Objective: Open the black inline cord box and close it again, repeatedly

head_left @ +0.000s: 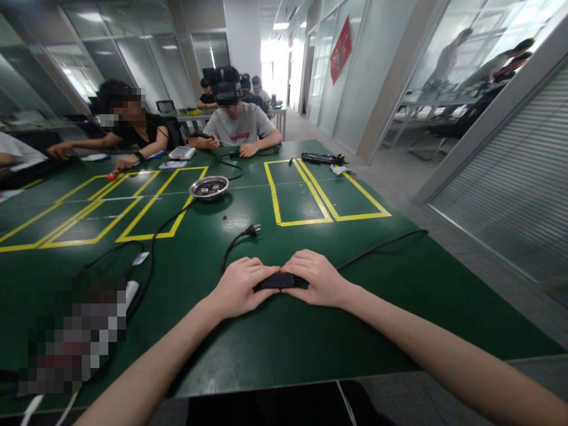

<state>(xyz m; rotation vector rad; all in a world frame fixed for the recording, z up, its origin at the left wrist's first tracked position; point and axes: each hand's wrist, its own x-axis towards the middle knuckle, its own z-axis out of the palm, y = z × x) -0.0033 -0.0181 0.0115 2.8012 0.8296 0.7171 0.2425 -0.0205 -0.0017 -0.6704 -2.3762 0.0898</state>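
Just above the green table point(266, 349), both my hands grip a small black box with cords, which looks like a power adapter point(283, 280). My left hand point(242, 287) is closed around its left end, and my right hand point(316, 279) is closed around its right end. Fingers cover both ends of the adapter. Beyond my left hand, a cord ends in a black plug point(254, 229) lying on the table. Another thin black cord point(381, 245) runs from behind my right hand toward the table's right side.
A metal bowl point(209, 188) with small metal parts stands further off. Yellow tape rectangles point(306, 223) mark the tabletop. A folded black tripod point(323, 158) lies far right. A blurred-out object point(73, 337) and cords lie at left. Co-workers point(239, 124) sit across the table.
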